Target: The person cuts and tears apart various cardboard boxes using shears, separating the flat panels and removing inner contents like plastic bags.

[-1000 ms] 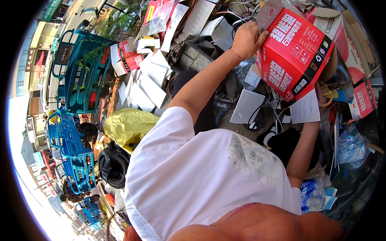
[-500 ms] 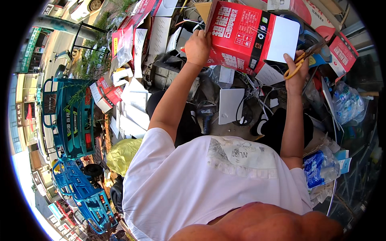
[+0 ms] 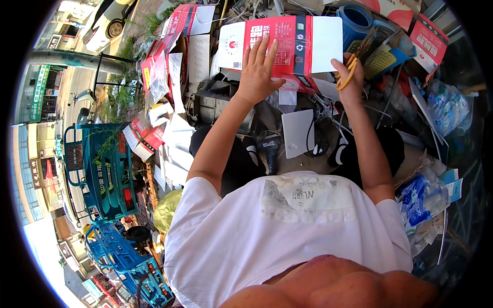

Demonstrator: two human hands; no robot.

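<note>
A red and white cardboard box [image 3: 285, 51] lies across the pile in front of me, with its white end flap [image 3: 326, 43] spread toward the right. My left hand [image 3: 259, 77] rests on the box's left part, fingers stretched and spread, gripping nothing. At the right end, my right hand [image 3: 352, 90] is closed around scissors [image 3: 346, 76] with yellow handles. Their dark blades point up and away from me. The thumb of that hand is at the corner of the white flap; whether it pinches the flap I cannot tell.
A cordless drill [image 3: 270, 146] and a flat white panel [image 3: 298, 134] lie between my feet among cables. Opened cartons [image 3: 199, 56] are heaped at left. Blue buckets [image 3: 354, 25] stand beyond my right hand, with bagged plastic [image 3: 447, 110] farther right. A blue cargo vehicle [image 3: 102, 174] stands left.
The box has shifted left and lies flatter, its white left panel now showing. My left hand has let go of its upper edge and opened flat on it. My right hand moved left with the scissors.
</note>
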